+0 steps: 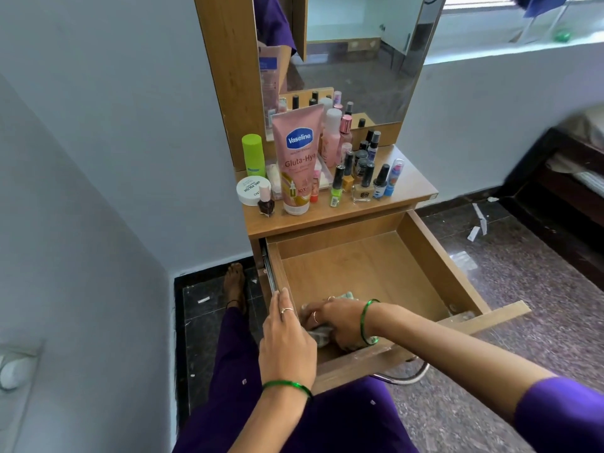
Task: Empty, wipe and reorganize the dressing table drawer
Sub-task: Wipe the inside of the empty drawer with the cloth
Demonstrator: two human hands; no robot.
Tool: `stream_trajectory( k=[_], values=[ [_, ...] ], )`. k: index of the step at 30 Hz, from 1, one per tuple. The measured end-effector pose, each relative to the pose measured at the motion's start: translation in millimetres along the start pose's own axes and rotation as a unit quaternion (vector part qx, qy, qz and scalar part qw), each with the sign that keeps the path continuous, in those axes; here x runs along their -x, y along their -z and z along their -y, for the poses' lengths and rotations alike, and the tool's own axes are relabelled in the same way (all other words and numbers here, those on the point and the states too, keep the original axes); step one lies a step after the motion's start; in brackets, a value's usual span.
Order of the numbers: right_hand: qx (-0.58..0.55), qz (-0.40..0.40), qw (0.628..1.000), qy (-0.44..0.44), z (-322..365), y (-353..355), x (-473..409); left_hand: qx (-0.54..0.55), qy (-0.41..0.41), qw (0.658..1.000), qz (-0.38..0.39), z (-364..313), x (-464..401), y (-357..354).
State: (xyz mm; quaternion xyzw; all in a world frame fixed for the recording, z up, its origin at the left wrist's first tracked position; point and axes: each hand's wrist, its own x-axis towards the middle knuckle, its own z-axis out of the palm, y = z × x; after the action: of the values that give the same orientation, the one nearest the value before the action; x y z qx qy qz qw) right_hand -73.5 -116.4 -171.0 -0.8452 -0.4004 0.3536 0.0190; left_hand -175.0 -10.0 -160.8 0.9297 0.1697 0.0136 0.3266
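Wooden drawer [421, 253] emptied; right hand [340, 318] presses bunched cloth [322, 335] into near-left corner, left hand [287, 341] gripping rim; advise overlapping strokes outward.

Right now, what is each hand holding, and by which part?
The right hand grips a crumpled pale cloth, bunched beneath the palm. The left hand holds the open wooden drawer by its left side wall.
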Motion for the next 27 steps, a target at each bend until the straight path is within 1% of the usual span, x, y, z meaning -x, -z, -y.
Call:
stream_trajectory(
  k=[4, 8, 10, 12, 13, 14, 15, 16, 17, 18, 19, 20, 21, 22, 24, 26, 27],
  values=[
    [-0.006, 0.073, 0.997, 0.025, 11, 1, 13, 0.0, 0.001, 1.0, 0.0, -1, 2, 1],
    [0.046, 0.108, 0.993, -0.006, 26, 11, 14, -0.008, 0.007, 1.0, 0.005, -2, 3, 2],
    [0.071, 0.124, 0.989, -0.039, 30, 16, 10, -0.006, 0.01, 1.0, 0.003, -3, 3, 3],
    [0.137, 0.133, 0.978, -0.084, 27, 22, 18, -0.006, 0.014, 1.0, -0.004, -2, 4, 3],
    [0.165, 0.13, 0.971, -0.115, 21, 24, 25, -0.006, 0.013, 1.0, -0.007, -2, 4, 3],
    [0.167, 0.137, 0.964, -0.155, 13, 27, 34, -0.007, 0.012, 1.0, -0.008, -2, 4, 3],
    [0.189, 0.154, 0.95, -0.195, 1, 28, 43, -0.009, 0.011, 1.0, -0.007, -3, 4, 3],
    [0.232, 0.176, 0.928, -0.233, -13, 28, 51, -0.012, 0.011, 1.0, -0.007, -3, 4, 3],
    [0.29, 0.218, 0.89, -0.276, -23, 27, 58, -0.014, 0.009, 1.0, -0.008, -3, 4, 3],
    [0.329, 0.233, 0.86, -0.313, -33, 28, 65, -0.016, 0.007, 1.0, -0.01, -3, 4, 3],
    [0.339, 0.229, 0.843, -0.349, -43, 28, 68, -0.017, 0.004, 1.0, -0.011, -3, 4, 3],
    [0.332, 0.209, 0.844, -0.367, -52, 30, 69, -0.017, 0.001, 1.0, -0.012, -2, 3, 3],
    [0.31, 0.185, 0.856, -0.37, -59, 35, 75, -0.015, 0.0, 1.0, -0.013, -1, 2, 2],
    [0.279, 0.148, 0.873, -0.372, -63, 42, 77, -0.012, 0.002, 1.0, -0.013, -1, 1, 2],
    [0.224, 0.035, 0.9, -0.374, -71, 54, 76, -0.011, 0.004, 1.0, -0.011, 0, 2, 1],
    [0.188, -0.062, 0.908, -0.369, -76, 62, 66, -0.012, 0.005, 1.0, -0.009, 0, 2, 0],
    [0.167, -0.099, 0.911, -0.363, -78, 65, 59, -0.012, 0.007, 1.0, -0.009, 1, 2, 0]
  ],
)
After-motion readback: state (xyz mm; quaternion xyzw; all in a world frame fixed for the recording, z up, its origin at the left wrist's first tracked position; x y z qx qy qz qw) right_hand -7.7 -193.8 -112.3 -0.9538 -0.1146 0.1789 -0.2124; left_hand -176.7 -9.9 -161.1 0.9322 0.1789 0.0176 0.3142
